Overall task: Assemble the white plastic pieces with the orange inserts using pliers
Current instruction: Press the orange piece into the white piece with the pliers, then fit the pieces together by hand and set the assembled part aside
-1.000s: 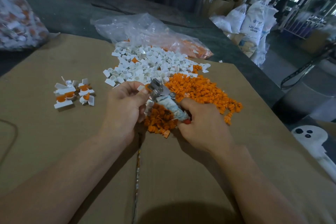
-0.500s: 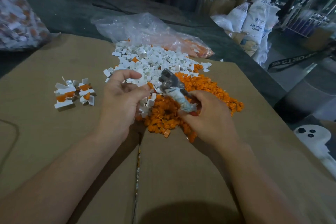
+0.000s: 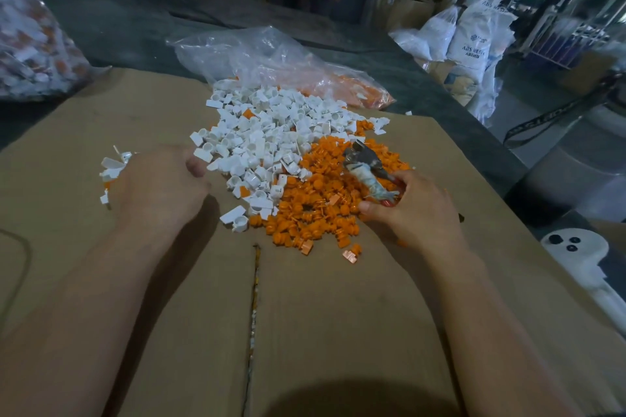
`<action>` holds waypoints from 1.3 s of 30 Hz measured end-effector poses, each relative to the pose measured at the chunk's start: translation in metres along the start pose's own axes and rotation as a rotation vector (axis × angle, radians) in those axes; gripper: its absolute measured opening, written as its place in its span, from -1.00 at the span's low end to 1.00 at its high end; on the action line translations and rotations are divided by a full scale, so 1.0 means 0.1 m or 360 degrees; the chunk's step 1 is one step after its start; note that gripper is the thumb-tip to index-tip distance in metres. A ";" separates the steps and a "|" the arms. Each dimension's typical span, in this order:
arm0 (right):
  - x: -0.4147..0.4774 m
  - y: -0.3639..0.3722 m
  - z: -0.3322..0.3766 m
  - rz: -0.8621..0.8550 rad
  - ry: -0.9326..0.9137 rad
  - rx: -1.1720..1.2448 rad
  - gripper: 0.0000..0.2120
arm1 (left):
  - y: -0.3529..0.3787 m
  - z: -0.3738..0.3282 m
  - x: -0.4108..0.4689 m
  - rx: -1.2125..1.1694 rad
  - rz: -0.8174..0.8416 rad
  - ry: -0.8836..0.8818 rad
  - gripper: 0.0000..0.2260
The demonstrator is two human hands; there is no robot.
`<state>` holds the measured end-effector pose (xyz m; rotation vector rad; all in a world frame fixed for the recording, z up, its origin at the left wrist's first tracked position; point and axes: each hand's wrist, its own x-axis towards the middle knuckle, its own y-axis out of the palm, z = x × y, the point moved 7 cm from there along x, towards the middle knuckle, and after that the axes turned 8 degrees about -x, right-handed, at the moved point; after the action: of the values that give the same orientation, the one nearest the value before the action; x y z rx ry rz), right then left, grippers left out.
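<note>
Leftward goes the left hand [image 3: 159,186], away from the pliers [image 3: 367,167] to the finished pieces [image 3: 111,167] at middle left, likely to drop one off (its curled fingers face away, so I cannot tell whether anything is held). Meanwhile the right hand [image 3: 418,210] grips the wrapped pliers handles, nose parked over the orange inserts [image 3: 321,206] beside the white plastic pieces [image 3: 267,135] at centre, ready for the next pair.
</note>
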<state>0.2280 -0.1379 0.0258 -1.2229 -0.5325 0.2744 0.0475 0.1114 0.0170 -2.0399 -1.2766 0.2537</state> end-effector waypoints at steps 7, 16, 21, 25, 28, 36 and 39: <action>0.01 0.06 -0.02 0.0106 0.0039 -0.0062 -0.31 | -0.03 -0.17 -0.13 -0.0163 0.0031 0.0136 -0.91; 0.02 0.13 -0.04 0.0218 0.0062 -0.0065 -0.25 | 0.24 -0.24 -0.24 -0.0133 0.0697 0.0157 -0.93; 0.02 0.18 -0.03 0.0243 0.0039 -0.0050 -0.26 | 0.26 -0.20 -0.24 -0.0490 0.0763 0.0025 -0.93; 0.03 0.19 -0.04 0.0235 0.0036 -0.0016 -0.22 | 0.26 -0.15 -0.24 -0.0757 0.0779 -0.0146 -0.94; 0.03 0.17 -0.03 0.0210 0.0035 0.0024 -0.26 | 0.26 -0.20 -0.27 -0.0998 0.0780 -0.0196 -0.94; -0.26 -0.10 0.64 -0.0013 -0.0646 0.0456 -0.75 | 0.43 -0.32 -0.44 -0.1270 0.0891 -0.0336 -0.88; -0.41 0.05 0.88 0.0251 -0.0904 0.0339 -0.75 | 0.43 -0.34 -0.44 -0.1348 0.0847 -0.0329 -0.89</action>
<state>0.1469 -0.0838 0.0325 -0.9726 -0.8716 0.8060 0.0733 0.0476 0.0056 -3.1489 -1.0116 0.1777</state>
